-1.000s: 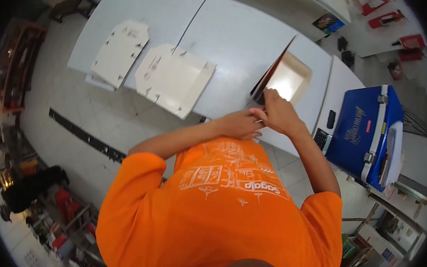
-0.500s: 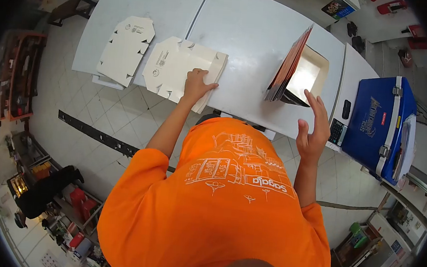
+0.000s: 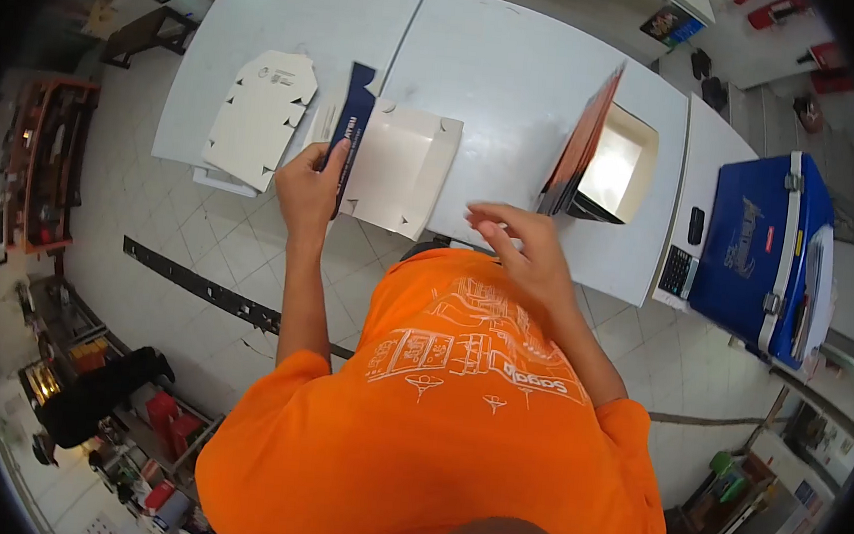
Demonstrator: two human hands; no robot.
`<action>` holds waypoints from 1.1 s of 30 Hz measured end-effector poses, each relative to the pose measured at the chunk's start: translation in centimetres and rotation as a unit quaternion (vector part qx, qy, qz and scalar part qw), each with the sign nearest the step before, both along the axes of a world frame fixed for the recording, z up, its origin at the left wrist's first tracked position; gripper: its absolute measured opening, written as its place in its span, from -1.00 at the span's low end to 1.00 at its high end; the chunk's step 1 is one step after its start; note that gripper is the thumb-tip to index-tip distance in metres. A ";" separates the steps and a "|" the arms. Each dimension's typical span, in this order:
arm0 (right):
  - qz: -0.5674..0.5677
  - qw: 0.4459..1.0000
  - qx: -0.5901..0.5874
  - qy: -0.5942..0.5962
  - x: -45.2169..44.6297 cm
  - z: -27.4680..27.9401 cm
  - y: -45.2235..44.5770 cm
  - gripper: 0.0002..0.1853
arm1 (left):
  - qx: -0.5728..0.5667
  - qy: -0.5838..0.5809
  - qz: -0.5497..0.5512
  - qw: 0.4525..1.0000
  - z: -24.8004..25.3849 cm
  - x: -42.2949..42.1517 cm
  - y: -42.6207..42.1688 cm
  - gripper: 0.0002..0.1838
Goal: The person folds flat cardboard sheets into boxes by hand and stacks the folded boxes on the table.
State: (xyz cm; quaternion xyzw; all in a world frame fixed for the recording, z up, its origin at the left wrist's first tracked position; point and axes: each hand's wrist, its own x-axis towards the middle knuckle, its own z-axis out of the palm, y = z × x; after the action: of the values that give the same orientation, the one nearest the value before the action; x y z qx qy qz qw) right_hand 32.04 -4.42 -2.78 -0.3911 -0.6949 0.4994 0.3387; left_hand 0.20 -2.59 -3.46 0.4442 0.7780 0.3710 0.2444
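My left hand (image 3: pixel 308 189) grips the edge of a flat carton sheet (image 3: pixel 360 111), whose dark blue printed side shows as it stands tilted up. Beneath and beside it lies a pale cardboard sheet (image 3: pixel 400 169) with its inner side up. My right hand (image 3: pixel 521 242) hovers over the table's front edge, fingers apart and holding nothing, between that sheet and the row of folded orange and dark cartons (image 3: pixel 588 137). Those cartons lean against an open cream-lined box (image 3: pixel 625 152). Another stack of flat cream cartons (image 3: pixel 258 113) lies at the left.
The white table (image 3: pixel 502 72) spans the view ahead. At the right are a blue cooler box (image 3: pixel 748 242) with papers at its side, a calculator (image 3: pixel 678 272) and a dark phone-like object (image 3: pixel 696 226). Shelves with goods stand at the lower left.
My left hand has moved left and raised a carton sheet from the middle stack, showing its blue side. My right hand has moved left, away from the open box.
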 end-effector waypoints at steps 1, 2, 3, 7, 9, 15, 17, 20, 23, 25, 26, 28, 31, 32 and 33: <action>-0.008 0.994 -0.074 0.083 -2.1 -1.3 0.9 -0.40 | 0.006 -0.025 -0.011 1.000 2.8 1.8 -1.4 -0.73; -0.012 0.975 -0.150 0.165 -4.3 -2.4 1.3 -0.32 | 0.022 0.018 -0.073 0.997 2.7 3.2 -3.0 -0.75; -0.020 0.937 -0.178 0.299 -6.7 -3.3 1.3 -0.19 | 0.037 0.065 -0.128 0.989 2.0 4.7 -4.6 -0.76; -0.063 0.992 -0.043 0.103 -9.7 -0.5 2.4 -0.19 | 0.113 -0.073 -0.352 0.926 -1.7 9.0 -8.4 -0.68; 0.066 0.994 0.090 0.023 -8.0 -0.1 3.3 -0.20 | 0.137 -0.512 -0.115 0.840 -1.7 8.1 -8.0 -0.61; 0.354 0.830 0.400 -0.161 -8.6 1.2 2.3 -0.32 | 0.070 -0.706 0.051 0.703 -3.4 2.0 -10.0 -0.46; 0.318 0.879 0.346 -0.072 -9.3 -0.7 2.7 -0.40 | 0.097 -0.708 0.086 0.694 -0.8 2.8 -10.2 -0.53; 0.140 0.967 0.144 0.154 -11.9 -3.8 1.0 -0.52 | 0.284 -0.708 0.109 0.637 -4.4 5.3 -8.6 -0.61; 0.116 0.971 0.187 0.089 -14.7 -0.9 0.3 -0.52 | 0.346 -0.665 0.115 0.652 -2.8 5.2 -7.9 -0.74; 0.185 0.959 0.215 -0.011 -14.4 0.6 1.0 -0.50 | 0.352 -0.639 0.114 0.675 -1.3 4.0 -8.2 -0.77; 0.231 0.946 0.218 -0.064 -14.0 0.7 1.4 -0.48 | 0.337 -0.636 0.103 0.686 -1.3 3.3 -8.7 -0.76; 0.225 0.953 0.202 -0.031 -14.0 -0.1 1.8 -0.49 | 0.306 -0.631 0.078 0.708 -1.5 2.4 -9.1 -0.75; 0.143 0.940 0.311 0.014 -15.3 -0.1 2.0 -0.56 | 0.308 -0.665 0.164 0.661 -0.7 5.7 -8.3 -0.75; 0.122 0.937 0.327 0.025 -15.8 -0.1 2.0 -0.58 | 0.334 -0.680 0.131 0.639 -1.6 6.1 -7.7 -0.72; 0.100 0.934 0.341 0.036 -16.3 -0.2 2.0 -0.61 | 0.344 -0.685 0.138 0.627 -1.0 6.3 -7.1 -0.70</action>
State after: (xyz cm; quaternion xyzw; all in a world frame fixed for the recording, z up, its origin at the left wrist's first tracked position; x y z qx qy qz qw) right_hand 15.69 -2.40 -2.98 -0.1624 -0.8460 0.2774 0.4253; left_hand 6.53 -9.64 -4.45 0.0011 0.2543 0.8382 0.4824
